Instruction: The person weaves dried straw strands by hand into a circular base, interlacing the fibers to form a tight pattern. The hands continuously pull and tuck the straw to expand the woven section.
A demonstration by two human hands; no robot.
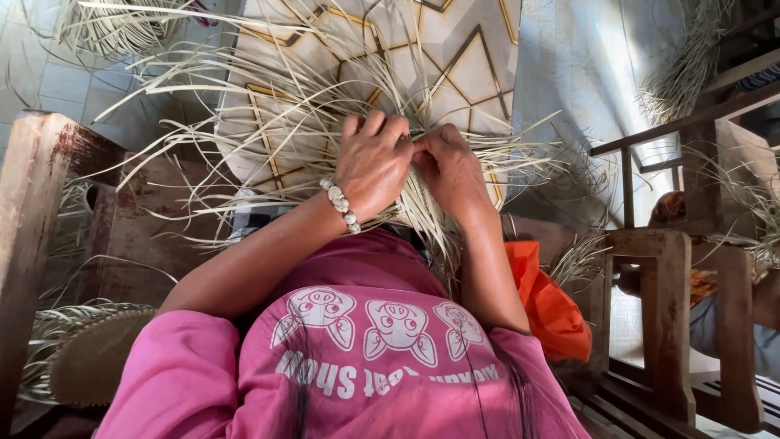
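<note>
- Between the two sets of fingers sits the weave (424, 203), a pale piece of plaited straw pressed against the person's lap; most of it is hidden under the hands.
- Left hand (374, 167): fingers (375, 126) curled shut over the top of the weave, pinching strands; a bracelet (340, 205) of pale beads circles the wrist.
- Right hand (451, 171): fingers bent inward to meet the left ones, clamped on the same strands; the fingertips are tucked out of sight.
- Loose strands (244, 106) fan out from the fingers on all sides, thin, flat, dry and cream-coloured.
- Beyond the fingers lies a cloth (455, 57), cream with gold and dark angular lines.
- Right of the fingers, a bright orange bag (548, 305), crumpled, partly behind the forearm.
- Further right stands a worn wooden chair (662, 309); another person (731, 313) beside it is cut off by the edge and hard to make out.
- Below and left of the fingers lies a round woven piece (93, 358), coarse and tan, fringed with straw.
- Nearest the camera, a pink shirt (366, 366) carries a row of pale cartoon pig faces above white lettering, seen upside down.
</note>
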